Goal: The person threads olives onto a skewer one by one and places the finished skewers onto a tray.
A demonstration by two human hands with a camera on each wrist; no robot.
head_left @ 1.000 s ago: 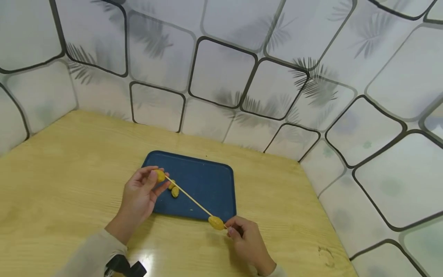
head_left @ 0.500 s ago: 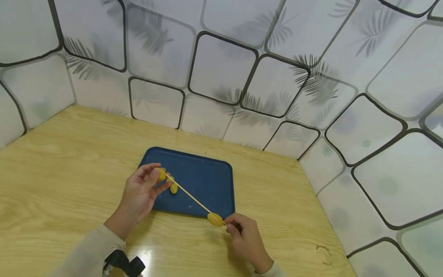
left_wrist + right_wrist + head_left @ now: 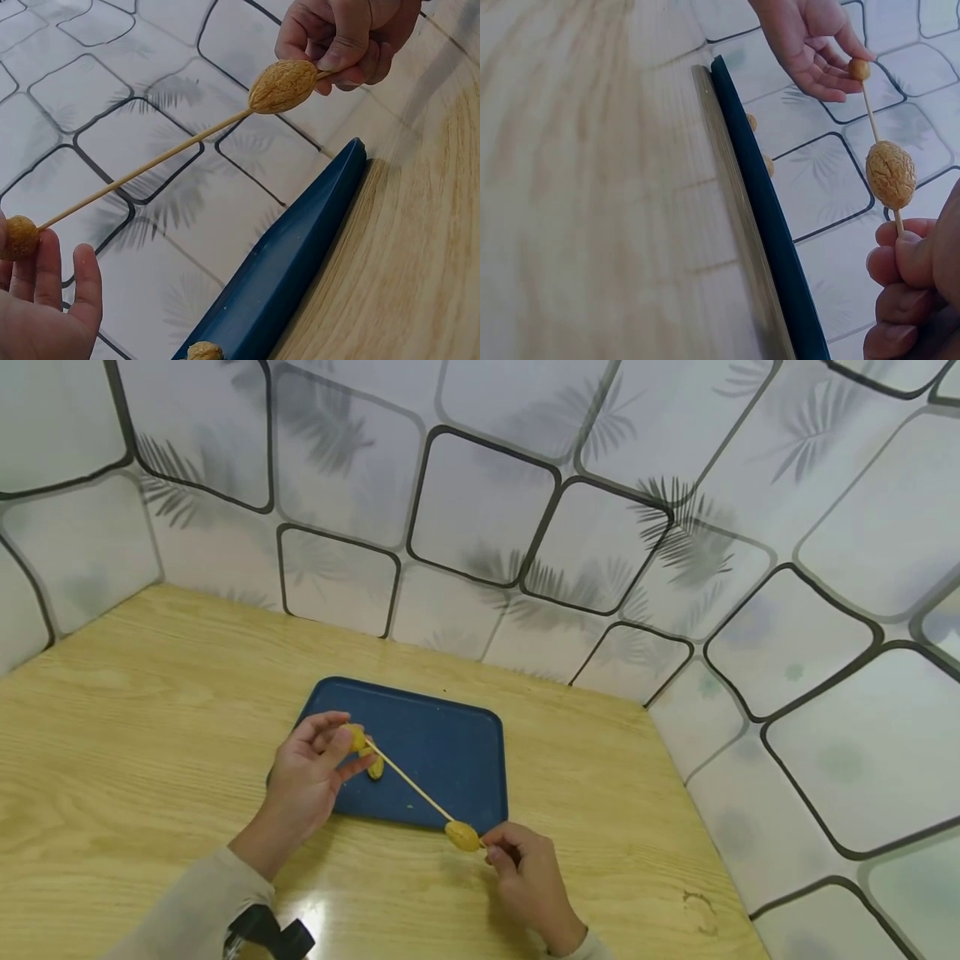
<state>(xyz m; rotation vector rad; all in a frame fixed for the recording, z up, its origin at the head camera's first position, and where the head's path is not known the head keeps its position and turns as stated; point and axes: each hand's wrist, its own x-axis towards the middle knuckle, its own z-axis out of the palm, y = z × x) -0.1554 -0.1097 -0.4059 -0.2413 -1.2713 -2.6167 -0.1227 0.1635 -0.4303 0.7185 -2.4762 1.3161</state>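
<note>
A thin wooden skewer [image 3: 408, 783] slants between my two hands, above the front of a blue tray [image 3: 453, 743]. My left hand [image 3: 303, 777] pinches a wrinkled golden ball [image 3: 355, 737] at the skewer's far end, thumb against fingers. The left wrist view shows the skewer entering that ball [image 3: 21, 238]. Near the other end, a larger oval golden piece [image 3: 462, 836] is threaded on, its skin creased in the right wrist view [image 3: 891, 175]. Just behind it, my right hand [image 3: 528, 881] grips the skewer's short end between thumb and fingers.
Loose golden pieces [image 3: 376, 767] lie on the tray's left part, partly hidden by my left fingers. The tray sits on a wood-grain table [image 3: 165, 718]. Patterned wall covering [image 3: 480, 510] rises behind and to the right. A black device [image 3: 270, 932] is on my left wrist.
My left hand and its ball have shifted slightly right, so less bare skewer shows between the two pieces. The right hand has barely moved, still gripping the skewer. The view has shifted slightly.
</note>
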